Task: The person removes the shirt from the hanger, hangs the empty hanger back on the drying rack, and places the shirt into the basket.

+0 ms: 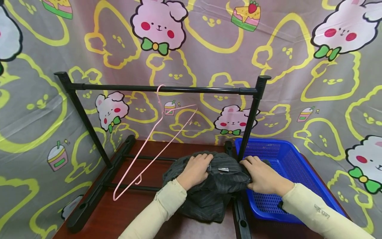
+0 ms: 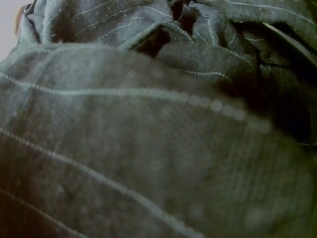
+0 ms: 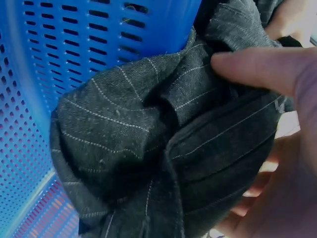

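Note:
A dark pinstriped garment point(image 1: 209, 199) is bunched up over the right foot of the black rack, a small white label showing near its top. My left hand point(image 1: 195, 171) grips the cloth from above with bent fingers. At the garment's right end, my right hand point(image 1: 264, 176) holds a fold between thumb and fingers; the right wrist view shows the thumb lying on the striped cloth point(image 3: 109, 119). Striped fabric point(image 2: 124, 148) fills the left wrist view, where the hand itself is hidden. Left of the garment, a pink hanger point(image 1: 140, 149) hangs from the rack's bar.
The black rack point(image 1: 119, 88) stands on a reddish-brown table point(image 1: 119, 219), its posts on long feet. A blue perforated basket point(image 1: 286, 149) sits by its right post, partly under my right forearm. Patterned cloth point(image 1: 191, 63) hangs behind and at both sides.

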Demonstrator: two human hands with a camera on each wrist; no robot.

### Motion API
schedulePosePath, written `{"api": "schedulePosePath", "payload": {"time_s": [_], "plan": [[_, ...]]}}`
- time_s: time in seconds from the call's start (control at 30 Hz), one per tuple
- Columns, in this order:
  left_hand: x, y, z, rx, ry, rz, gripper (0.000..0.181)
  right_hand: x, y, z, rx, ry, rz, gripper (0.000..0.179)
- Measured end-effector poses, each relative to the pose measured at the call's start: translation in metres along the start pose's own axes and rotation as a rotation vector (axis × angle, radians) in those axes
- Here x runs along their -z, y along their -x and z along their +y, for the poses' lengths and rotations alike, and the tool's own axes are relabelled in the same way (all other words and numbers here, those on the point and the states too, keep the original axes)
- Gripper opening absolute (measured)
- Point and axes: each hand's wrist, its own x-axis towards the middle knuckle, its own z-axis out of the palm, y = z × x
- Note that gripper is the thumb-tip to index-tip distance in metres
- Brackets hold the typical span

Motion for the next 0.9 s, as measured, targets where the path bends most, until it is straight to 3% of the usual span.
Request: {"api": "schedulePosePath", "payload": {"time_s": [0.17,0.4,0.53,0.9], "plan": [[-0.001,-0.001,0.0,0.0,-0.014,0.01,0.043,0.0,-0.005,-0.005,0.08,-0.057,-0.031,0.083],[-0.002,0.0,0.0,0.006,-0.014,0.011,0.044,0.005,-0.007,-0.011,0.039,-0.258,-0.208,0.116],[0.0,0.001,0.001,0.002,-0.019,0.013,0.045,0.009,-0.008,-0.014,0.026,-0.341,-0.265,0.129],[0.009,0.006,0.011,-0.073,-0.056,0.012,0.044,0.003,-0.025,-0.02,0.015,-0.285,-0.204,0.13]]}}
